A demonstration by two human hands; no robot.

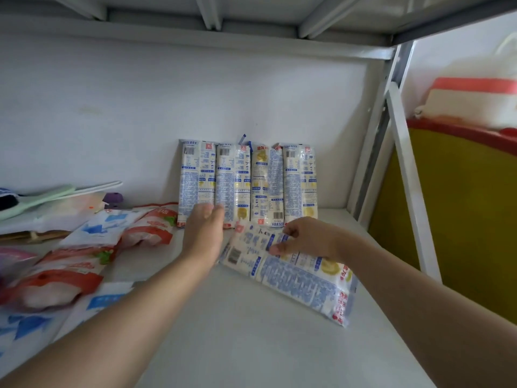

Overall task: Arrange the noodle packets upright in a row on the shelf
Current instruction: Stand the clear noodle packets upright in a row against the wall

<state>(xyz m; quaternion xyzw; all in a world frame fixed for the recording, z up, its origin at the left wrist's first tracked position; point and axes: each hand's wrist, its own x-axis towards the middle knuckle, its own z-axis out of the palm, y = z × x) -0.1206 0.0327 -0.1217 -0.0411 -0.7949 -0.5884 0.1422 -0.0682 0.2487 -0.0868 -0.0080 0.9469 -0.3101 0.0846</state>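
On a white shelf (229, 331), a person works at a row of noodle packets, with loose red-and-white and blue-and-white pouches (84, 264) heaped at the nine o'clock edge and a pale green utensil (56, 196) behind them. The left hand (204, 233) reaches to the foot of the row, its fingers loosely extended against the lower ends of the first packet (194, 177) and second packet (232, 183), steadying rather than gripping. Four packets stand upright against the back wall at twelve o'clock, side by side and touching, their long axes vertical; the third packet (265, 183) shows its barcode at the bottom while its neighbours carry theirs at the top, so it appears to stand the other way up. The fifth packet (296, 278) lies flat just in front of the row, its long axis running from eleven o'clock to five o'clock, its far end almost touching the feet of the standing ones. The right hand (305, 239) rests on that far end with fingers curled down over it; whether it pinches or merely presses cannot be told. The step in hand looks to be raising this last packet: best done by lifting the far end, swinging it vertical and setting it close beside the fourth packet (300, 180) at two o'clock, while the left hand braces the row against toppling.
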